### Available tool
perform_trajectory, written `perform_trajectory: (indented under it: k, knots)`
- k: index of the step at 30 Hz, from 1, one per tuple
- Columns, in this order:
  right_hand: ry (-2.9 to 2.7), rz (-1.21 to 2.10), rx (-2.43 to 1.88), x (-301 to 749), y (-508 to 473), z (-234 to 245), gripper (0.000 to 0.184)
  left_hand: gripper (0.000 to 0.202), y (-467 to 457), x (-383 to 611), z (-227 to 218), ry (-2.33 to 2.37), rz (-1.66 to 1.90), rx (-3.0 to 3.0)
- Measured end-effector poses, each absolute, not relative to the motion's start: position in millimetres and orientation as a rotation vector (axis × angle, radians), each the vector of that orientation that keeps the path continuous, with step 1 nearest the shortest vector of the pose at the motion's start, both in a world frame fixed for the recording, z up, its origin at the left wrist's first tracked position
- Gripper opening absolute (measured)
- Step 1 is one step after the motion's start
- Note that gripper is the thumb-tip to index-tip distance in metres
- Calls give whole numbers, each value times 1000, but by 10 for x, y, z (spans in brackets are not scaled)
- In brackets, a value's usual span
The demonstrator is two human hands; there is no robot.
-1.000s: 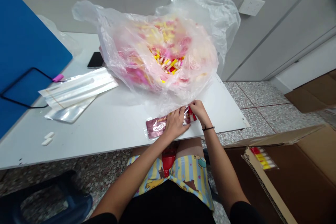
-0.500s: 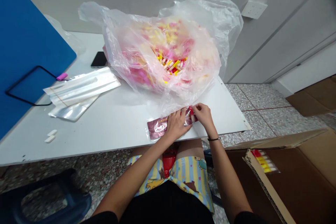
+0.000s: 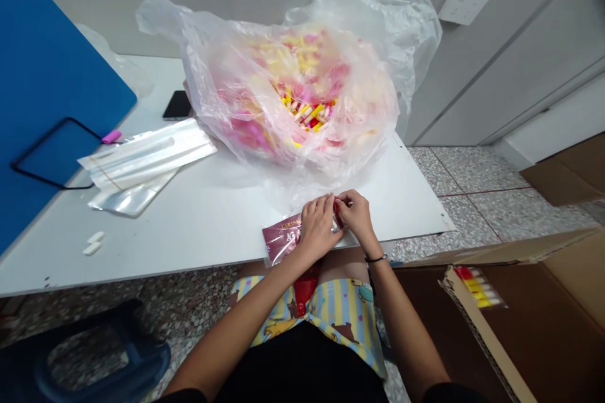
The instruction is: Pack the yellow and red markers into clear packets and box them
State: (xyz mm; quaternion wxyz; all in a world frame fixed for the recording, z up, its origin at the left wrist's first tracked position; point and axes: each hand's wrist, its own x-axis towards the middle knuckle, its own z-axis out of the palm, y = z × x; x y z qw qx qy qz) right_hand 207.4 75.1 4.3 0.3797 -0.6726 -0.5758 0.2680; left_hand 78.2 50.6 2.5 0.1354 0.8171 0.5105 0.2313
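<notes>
My left hand (image 3: pixel 317 227) lies over a clear plastic packet (image 3: pixel 278 240) with a maroon printed card in it, its fingers bent over the far edge and the thumb near the right end. The middle of the packet is hidden under that hand. My right hand (image 3: pixel 355 214) is closed in a pinch on a small red-capped tube (image 3: pixel 337 206) at the packet's right end. Whether the tube is inside the packet I cannot tell. Beyond both hands stands a large translucent plastic bag (image 3: pixel 227 75), its mouth showing many small red, yellow, pink and white tubes (image 3: pixel 309 114).
Flat clear plastic sleeves (image 3: pixel 151 157) lie left on the white table (image 3: pixel 212 220), near a phone (image 3: pixel 178 105) and two small white pieces (image 3: pixel 93 244). A blue panel (image 3: pixel 51 63) stands at the left. An open cardboard box (image 3: pixel 534 315) containing a filled packet (image 3: pixel 479 288) is at the right.
The packet has tilted, its left end shifting towards the table's front edge. My right hand has moved slightly left, bringing the red-capped tube closer to my left hand.
</notes>
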Motion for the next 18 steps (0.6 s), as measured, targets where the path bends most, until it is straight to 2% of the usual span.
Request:
perform_trajectory:
  k: [6, 12, 18]
  knots:
    - [-1397, 855, -1708, 2118, 675, 103, 27, 73, 465, 804, -15, 1499, 689, 2405]
    - [-1499, 738, -1527, 2097, 600, 22, 22, 70, 482, 808, 6, 1523, 706, 2368]
    - [-1379, 904, -1509, 2087, 564, 10, 30, 74, 506, 806, 25, 1495, 638, 2367]
